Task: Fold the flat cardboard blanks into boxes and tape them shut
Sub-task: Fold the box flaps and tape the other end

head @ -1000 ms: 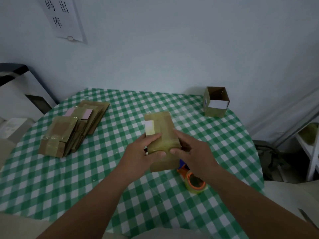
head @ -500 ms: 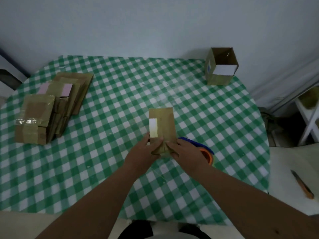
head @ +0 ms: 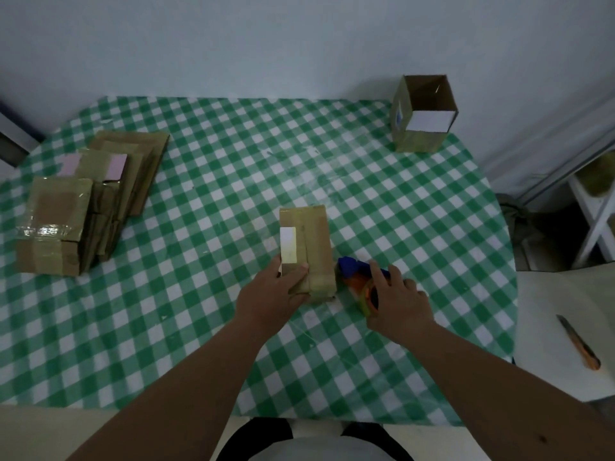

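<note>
Cardboard box (head: 307, 247) (white label) under flat left hand (head: 273, 294); right hand (head: 396, 304) grips tape dispenser (head: 357, 277).

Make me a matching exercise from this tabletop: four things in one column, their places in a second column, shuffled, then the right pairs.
Things:
1. open box
2. stack of flat blanks
3. tape dispenser
4. utility knife

Places:
A. under the right hand
B. far right corner of the table
C. off the table, on the pale surface at right
D. left side of the table

Pairs: 1-B, 2-D, 3-A, 4-C
</note>
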